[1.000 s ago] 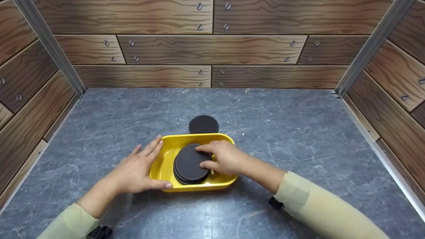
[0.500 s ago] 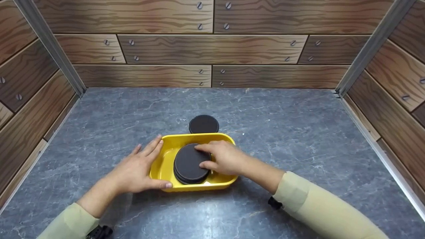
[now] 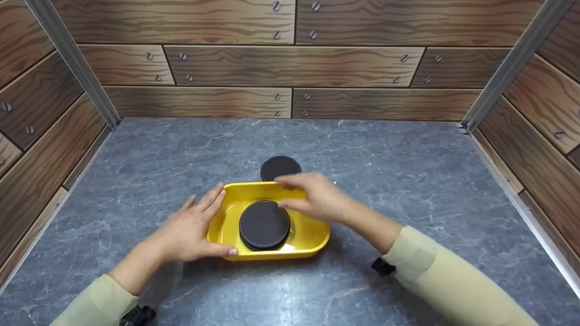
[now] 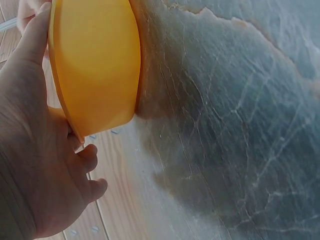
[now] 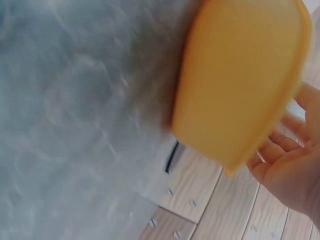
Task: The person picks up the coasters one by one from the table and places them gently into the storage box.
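Note:
A stack of round dark coasters with stitched edges lies inside a yellow plastic tray. My left hand grips the tray's left end, thumb at the near corner and fingers at the far corner. Over the tray's right part hovers my right hand, its fingers extended and spread from the thumb. Nothing shows between them; the thumb tip is by the stack's upper edge, and whether it touches is unclear. Another dark coaster lies on the table just behind the tray, its near edge hidden by the rim.
The grey marbled tabletop is bounded by wood-patterned panels at the back and both sides. Metal posts stand at the back corners. Tiny white specks lie right of the loose coaster.
My right hand has let go of the coaster stack and moved up toward the tray's far rim. The stacked coasters now sit more evenly. The left hand stays at the tray's end.

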### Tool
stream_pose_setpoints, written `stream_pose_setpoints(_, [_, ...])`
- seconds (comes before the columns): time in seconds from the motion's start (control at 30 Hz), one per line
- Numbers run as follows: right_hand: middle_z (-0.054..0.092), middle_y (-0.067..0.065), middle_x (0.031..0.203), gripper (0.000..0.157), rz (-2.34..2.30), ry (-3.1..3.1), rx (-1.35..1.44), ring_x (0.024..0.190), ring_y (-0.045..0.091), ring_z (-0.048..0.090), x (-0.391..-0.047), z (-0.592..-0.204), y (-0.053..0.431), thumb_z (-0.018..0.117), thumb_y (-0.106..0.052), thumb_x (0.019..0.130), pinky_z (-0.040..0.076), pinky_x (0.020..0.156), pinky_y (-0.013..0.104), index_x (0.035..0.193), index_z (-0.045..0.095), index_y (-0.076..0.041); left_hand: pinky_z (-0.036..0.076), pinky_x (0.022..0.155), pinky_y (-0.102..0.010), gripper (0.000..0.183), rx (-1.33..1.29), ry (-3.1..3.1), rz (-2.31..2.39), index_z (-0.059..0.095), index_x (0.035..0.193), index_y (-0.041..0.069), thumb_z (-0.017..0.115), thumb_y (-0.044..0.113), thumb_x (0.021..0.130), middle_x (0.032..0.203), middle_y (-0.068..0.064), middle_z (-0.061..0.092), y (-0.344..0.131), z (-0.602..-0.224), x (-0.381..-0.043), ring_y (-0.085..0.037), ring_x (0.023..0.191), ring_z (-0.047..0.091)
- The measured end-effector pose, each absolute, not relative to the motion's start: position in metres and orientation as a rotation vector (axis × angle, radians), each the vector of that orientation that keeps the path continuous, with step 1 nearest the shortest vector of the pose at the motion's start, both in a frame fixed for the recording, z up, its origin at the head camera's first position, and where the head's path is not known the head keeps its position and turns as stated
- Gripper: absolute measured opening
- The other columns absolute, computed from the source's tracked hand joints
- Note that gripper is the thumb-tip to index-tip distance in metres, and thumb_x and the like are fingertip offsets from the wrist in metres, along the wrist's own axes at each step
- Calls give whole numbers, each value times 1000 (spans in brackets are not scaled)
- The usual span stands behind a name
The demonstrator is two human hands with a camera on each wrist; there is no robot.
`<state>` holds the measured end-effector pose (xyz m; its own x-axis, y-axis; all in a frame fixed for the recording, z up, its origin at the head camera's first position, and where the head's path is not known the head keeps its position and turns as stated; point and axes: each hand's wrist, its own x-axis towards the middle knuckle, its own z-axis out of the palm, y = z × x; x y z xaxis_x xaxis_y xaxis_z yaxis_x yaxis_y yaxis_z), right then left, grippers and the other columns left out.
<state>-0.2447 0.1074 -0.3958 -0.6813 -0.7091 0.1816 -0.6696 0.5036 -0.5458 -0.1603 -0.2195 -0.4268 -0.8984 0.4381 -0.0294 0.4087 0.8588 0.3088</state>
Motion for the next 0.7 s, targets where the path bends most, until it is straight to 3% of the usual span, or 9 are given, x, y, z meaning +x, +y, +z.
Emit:
stream_pose_setpoints(0.2, [75,9,126,52,-1170,2701,-1111,116,27,71,-263,-381,122,77,-28,100,57,101,48,146,64,-9,11,128,-61,135,678,2937,441,16,170,5,62,92,78,177,-6,0,-220,-428,-160,-34,158,29])
stream_pose_setpoints(0.47, [74,11,129,53,-1306,2708,-894,118,26,70,-292,-381,141,77,-27,100,57,102,47,148,63,-10,10,128,-62,132,664,2925,458,16,170,5,67,87,80,177,-6,0,-219,-428,-160,-34,158,27])
stream_pose_setpoints(0.7, [74,11,127,53,-1348,2689,-806,110,25,72,-317,-390,149,76,-28,101,59,96,44,149,62,-11,13,128,-62,133,680,2936,472,18,170,4,61,92,79,178,-8,3,-220,-427,-160,-33,158,28])
